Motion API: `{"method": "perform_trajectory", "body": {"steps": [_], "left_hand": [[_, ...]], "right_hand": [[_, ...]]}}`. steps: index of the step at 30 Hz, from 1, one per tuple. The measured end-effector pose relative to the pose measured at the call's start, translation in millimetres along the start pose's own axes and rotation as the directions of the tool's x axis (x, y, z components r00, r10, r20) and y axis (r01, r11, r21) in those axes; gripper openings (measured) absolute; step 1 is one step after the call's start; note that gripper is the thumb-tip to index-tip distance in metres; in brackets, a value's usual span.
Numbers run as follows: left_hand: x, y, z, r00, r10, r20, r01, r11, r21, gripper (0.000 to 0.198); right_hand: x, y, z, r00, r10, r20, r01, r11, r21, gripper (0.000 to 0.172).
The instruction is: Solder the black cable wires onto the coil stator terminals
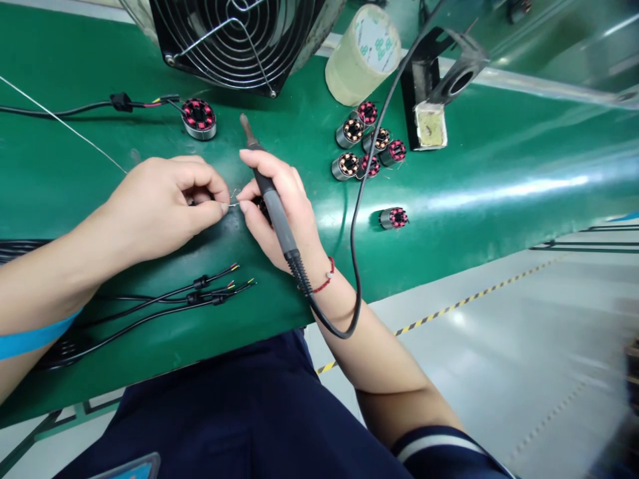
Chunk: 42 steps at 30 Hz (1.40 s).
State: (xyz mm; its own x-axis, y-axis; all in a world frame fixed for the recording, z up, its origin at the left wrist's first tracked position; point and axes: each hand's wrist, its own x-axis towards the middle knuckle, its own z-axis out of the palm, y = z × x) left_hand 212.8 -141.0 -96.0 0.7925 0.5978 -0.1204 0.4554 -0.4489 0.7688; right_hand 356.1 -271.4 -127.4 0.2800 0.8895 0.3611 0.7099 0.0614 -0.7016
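My left hand [167, 206] is closed, its thumb and index finger pinching one end of a thin silvery wire [233, 205]. Close by on the right, my right hand [299, 206] holds a soldering iron [277, 214], whose tip points up and away over the table. Its thumb and fingertips also pinch around a small wound motor stator [261, 206], mostly hidden behind the fingers and the iron. Beyond my left hand lies another stator [200, 120] with pink-red windings, joined to a black cable [94, 106].
Several small stators [349, 133] stand right of centre, with a single stator [394, 218] nearer. A black fan [234, 40], a tape roll [363, 56] and an iron stand with sponge [430, 126] line the back. Black cables [200, 299] lie in front. The iron's cord loops over my right forearm.
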Motion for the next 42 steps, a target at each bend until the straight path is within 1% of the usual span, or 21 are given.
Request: {"method": "perform_trajectory", "body": {"steps": [2,4,6,8,10,12,14,16,18,24,27,31,37,42], "left_hand": [[0,0,0.9,1.000,-0.009,0.008,0.009,1.000,-0.002,0.025],[1,-1,1.8,1.000,-0.022,0.016,0.022,1.000,-0.014,0.025],[1,-1,2.8,0.999,-0.024,0.033,0.025,0.999,-0.029,0.024],[1,-1,4.0,0.999,-0.023,0.040,0.025,0.999,-0.040,0.023],[1,0,5.2,0.999,-0.037,0.035,0.039,0.998,-0.044,0.022],[0,2,6.4,0.998,-0.060,0.024,0.061,0.997,-0.052,0.022],[0,3,7.2,0.997,-0.075,0.019,0.076,0.996,-0.052,0.024],[0,3,7.7,0.997,-0.080,0.017,0.080,0.996,-0.045,0.026],[0,3,7.8,0.997,-0.080,0.010,0.080,0.996,-0.033,0.027],[-2,3,7.7,0.997,-0.077,0.005,0.078,0.997,-0.020,0.023],[-2,4,7.8,0.997,-0.081,-0.001,0.081,0.997,-0.020,0.023],[-2,3,8.3,0.996,-0.091,-0.008,0.091,0.995,-0.028,0.024],[-2,1,11.2,0.996,-0.080,-0.034,0.078,0.995,-0.062,0.024],[-3,2,10.7,0.995,-0.097,-0.030,0.095,0.993,-0.070,0.022]], "right_hand": [[-3,-3,-6,1.000,0.018,-0.007,-0.018,1.000,0.012,0.037],[-8,-8,-14,0.998,0.065,-0.025,-0.065,0.997,0.035,0.034],[-16,-13,-20,0.992,0.083,-0.098,-0.073,0.992,0.101,0.030],[-25,-17,-22,0.974,0.078,-0.211,-0.048,0.988,0.145,0.024],[-36,-19,-20,0.947,0.062,-0.316,-0.025,0.992,0.121,0.019],[-46,-20,-16,0.923,0.058,-0.380,-0.029,0.996,0.081,0.016],[-54,-21,-13,0.902,0.071,-0.427,-0.034,0.995,0.093,0.016],[-59,-21,-13,0.894,0.099,-0.436,-0.041,0.989,0.141,0.018],[-61,-21,-14,0.898,0.123,-0.422,-0.051,0.983,0.178,0.019],[-61,-21,-17,0.904,0.181,-0.388,-0.107,0.973,0.205,0.017],[-60,-20,-16,0.906,0.175,-0.387,-0.093,0.971,0.222,0.018],[-60,-19,-14,0.897,0.154,-0.414,-0.063,0.972,0.225,0.020],[-61,-20,-15,0.891,0.171,-0.421,-0.079,0.971,0.227,0.020],[-60,-18,-13,0.899,0.140,-0.416,-0.049,0.974,0.223,0.022]]}}
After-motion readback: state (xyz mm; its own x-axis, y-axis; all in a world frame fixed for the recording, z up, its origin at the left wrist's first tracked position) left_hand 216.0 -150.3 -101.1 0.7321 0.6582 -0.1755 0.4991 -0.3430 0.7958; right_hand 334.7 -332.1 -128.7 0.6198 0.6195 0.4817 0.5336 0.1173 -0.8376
